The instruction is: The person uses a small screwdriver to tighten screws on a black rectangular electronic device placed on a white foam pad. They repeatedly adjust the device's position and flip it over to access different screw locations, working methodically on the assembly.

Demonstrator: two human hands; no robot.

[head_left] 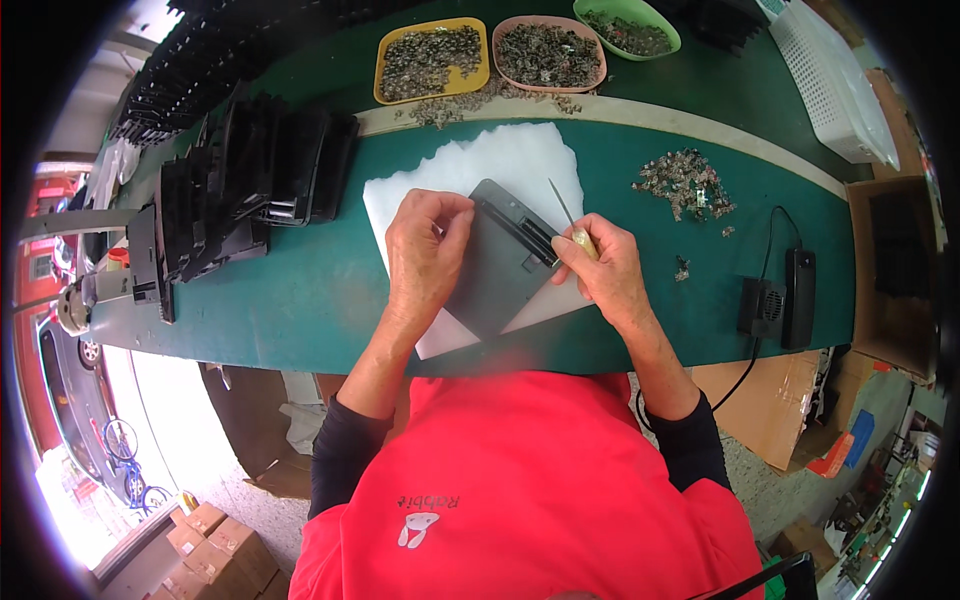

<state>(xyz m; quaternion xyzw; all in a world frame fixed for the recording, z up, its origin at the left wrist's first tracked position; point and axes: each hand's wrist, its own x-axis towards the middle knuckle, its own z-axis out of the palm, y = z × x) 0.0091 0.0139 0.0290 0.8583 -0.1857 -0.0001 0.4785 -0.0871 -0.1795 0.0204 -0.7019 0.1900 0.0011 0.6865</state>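
Observation:
A dark grey plastic panel (490, 285) lies turned cornerwise on a white foam sheet (535, 155), with a long black slotted strip (520, 230) along its upper right edge. At the panel's top left corner is my left hand (425, 250), thumb and index finger pinched together. Whatever they hold, if anything, is too small to make out. Beside the strip's lower right end, my right hand (605, 265) grips a thin pointed tool (584, 241) by its yellowish handle. Its metal shaft points away, up and to the left, apart from the panel. My right fingertips are close to the panel's right edge.
Stacked black plastic parts (225, 190) stand left. Small metal clips fill a yellow tray (380, 75), a pink tray (604, 75) and a green tray (672, 35) at the back. Loose clips (685, 185) lie right, near a black adapter (798, 295) with a cable. A white basket (825, 85) stands far right.

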